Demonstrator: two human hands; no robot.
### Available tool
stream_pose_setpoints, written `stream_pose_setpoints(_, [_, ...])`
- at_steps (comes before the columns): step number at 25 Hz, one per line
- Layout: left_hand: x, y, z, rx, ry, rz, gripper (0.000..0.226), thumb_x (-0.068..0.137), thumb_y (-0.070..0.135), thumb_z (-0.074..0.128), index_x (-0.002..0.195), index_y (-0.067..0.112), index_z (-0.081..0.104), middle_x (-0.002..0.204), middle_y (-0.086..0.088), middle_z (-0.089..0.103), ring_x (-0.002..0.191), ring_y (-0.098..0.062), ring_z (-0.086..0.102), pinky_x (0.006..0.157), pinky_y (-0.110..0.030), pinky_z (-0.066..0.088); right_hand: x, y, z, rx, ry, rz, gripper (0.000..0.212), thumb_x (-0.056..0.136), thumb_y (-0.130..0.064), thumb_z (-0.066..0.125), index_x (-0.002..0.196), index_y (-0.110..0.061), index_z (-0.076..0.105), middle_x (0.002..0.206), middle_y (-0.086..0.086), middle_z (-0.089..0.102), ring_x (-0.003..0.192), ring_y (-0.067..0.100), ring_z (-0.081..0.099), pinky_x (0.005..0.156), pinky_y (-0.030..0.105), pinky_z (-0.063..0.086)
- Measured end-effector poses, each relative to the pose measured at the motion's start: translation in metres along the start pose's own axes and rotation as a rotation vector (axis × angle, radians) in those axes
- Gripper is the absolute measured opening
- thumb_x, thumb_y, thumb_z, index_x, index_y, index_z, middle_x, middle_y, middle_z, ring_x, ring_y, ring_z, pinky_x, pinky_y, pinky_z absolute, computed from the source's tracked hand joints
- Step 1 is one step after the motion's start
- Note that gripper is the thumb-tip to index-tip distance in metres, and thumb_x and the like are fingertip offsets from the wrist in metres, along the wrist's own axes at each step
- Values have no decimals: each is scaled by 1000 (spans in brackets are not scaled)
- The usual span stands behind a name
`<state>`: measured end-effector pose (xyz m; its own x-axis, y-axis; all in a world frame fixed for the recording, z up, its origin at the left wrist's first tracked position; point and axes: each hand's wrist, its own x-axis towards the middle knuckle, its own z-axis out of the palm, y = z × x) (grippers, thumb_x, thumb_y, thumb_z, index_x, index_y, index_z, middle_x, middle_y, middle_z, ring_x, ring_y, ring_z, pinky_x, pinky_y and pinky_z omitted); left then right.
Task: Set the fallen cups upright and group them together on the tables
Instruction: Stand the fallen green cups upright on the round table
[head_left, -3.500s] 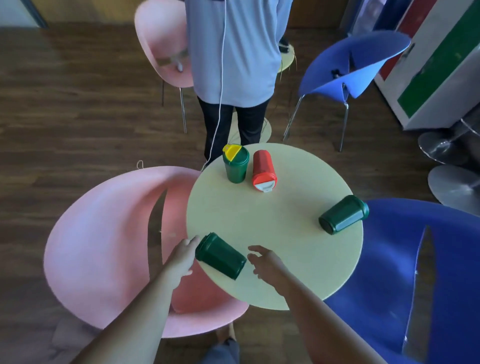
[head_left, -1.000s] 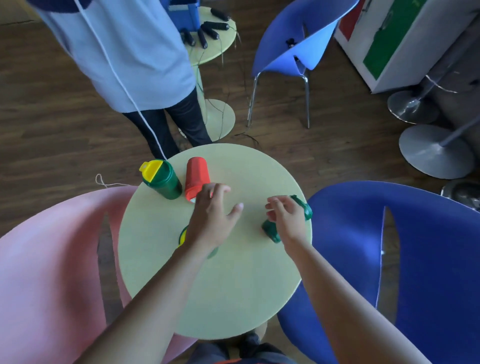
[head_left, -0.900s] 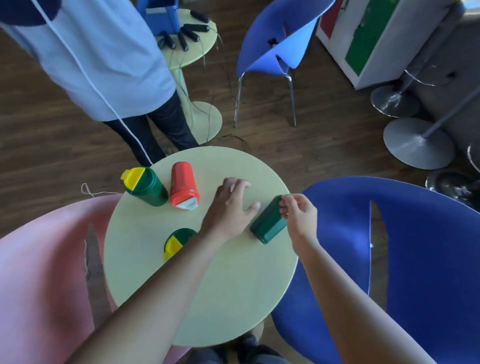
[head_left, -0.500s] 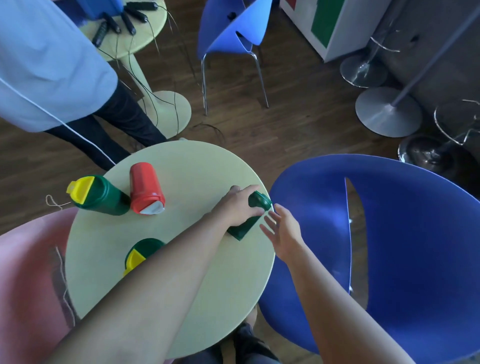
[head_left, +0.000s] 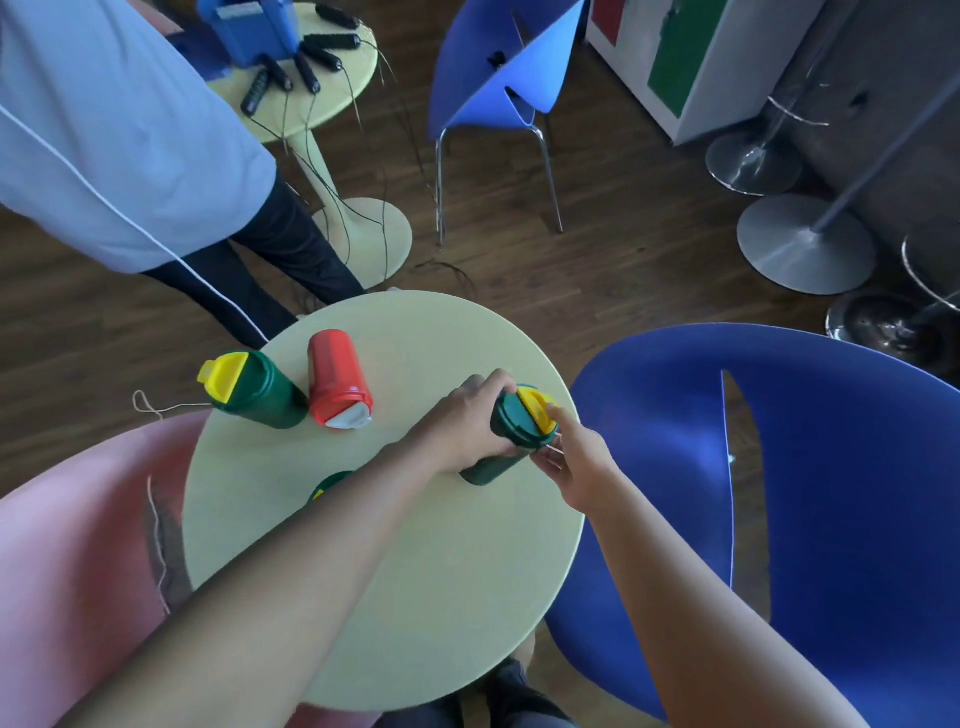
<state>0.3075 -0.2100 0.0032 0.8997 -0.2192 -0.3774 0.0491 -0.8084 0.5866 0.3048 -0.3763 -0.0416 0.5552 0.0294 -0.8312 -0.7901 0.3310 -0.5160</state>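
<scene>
On the round pale-yellow table (head_left: 415, 597), my left hand (head_left: 462, 428) grips a dark green cup with a yellow lid (head_left: 511, 436), which stands tilted near the right edge. My right hand (head_left: 576, 457) touches that cup's lid and side with its fingertips. A second green cup with a yellow lid (head_left: 254, 389) stands upright at the far left. A red cup with a white lid (head_left: 337, 382) lies on its side right beside it. A third green cup (head_left: 327, 483) shows only as a sliver behind my left forearm.
A large blue chair (head_left: 805, 493) hugs the table's right side and a pink chair (head_left: 67, 545) its left. A person in a light blue top (head_left: 119, 135) stands at the far side. Behind are a second small table with cables (head_left: 317, 98), another blue chair (head_left: 498, 78) and metal stool bases (head_left: 805, 254).
My left hand has tipped the right-hand green cup up from lying on its side, so its yellow lid now faces up. My right hand has closed in onto it.
</scene>
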Motion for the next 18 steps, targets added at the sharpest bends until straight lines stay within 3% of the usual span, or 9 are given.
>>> stream_pose_setpoints(3, [-22,-22,-20,47,-26,-17,86,69,27,81,140,30,33,137,-6,52,119,-27,54,95,-36,47,-16,5,20,-160,-26,-57,20,89,-26,70,100,-10,67,101,11,64,94,24,63,94,35,57])
stream_pose_setpoints(6, [-40,-42,-30,108,-50,-60,92,72,23,77,147,31,26,146,-3,47,124,-27,52,99,-39,46,-33,21,37,-246,-40,-140,27,86,-21,72,107,-4,67,97,11,66,89,22,66,90,34,59])
stream_pose_setpoints(8, [-50,-52,-33,145,-99,-68,93,74,19,74,149,35,21,150,0,43,125,-27,52,99,-39,46,-43,34,45,-309,-21,-180,25,85,-18,72,97,2,64,88,13,63,81,22,63,88,35,60])
stream_pose_setpoints(12, [-70,-64,-39,219,-197,-54,91,82,8,64,150,40,14,152,1,37,122,-28,53,98,-42,47,-59,60,58,-426,17,-193,20,78,-22,71,79,-11,55,78,12,53,67,22,61,91,42,56])
stream_pose_setpoints(15, [-83,-71,-41,239,-211,-41,85,87,3,55,148,45,14,148,-1,39,113,-29,57,93,-47,50,-71,72,65,-472,40,-220,32,77,-25,70,61,-18,43,70,9,46,62,21,64,73,35,47])
stream_pose_setpoints(18, [-99,-78,-40,186,-141,-16,71,92,3,49,146,42,24,146,-2,42,118,-28,54,96,-46,48,-73,83,67,-519,76,-227,36,79,-23,68,57,-19,39,61,5,44,65,24,57,72,33,41])
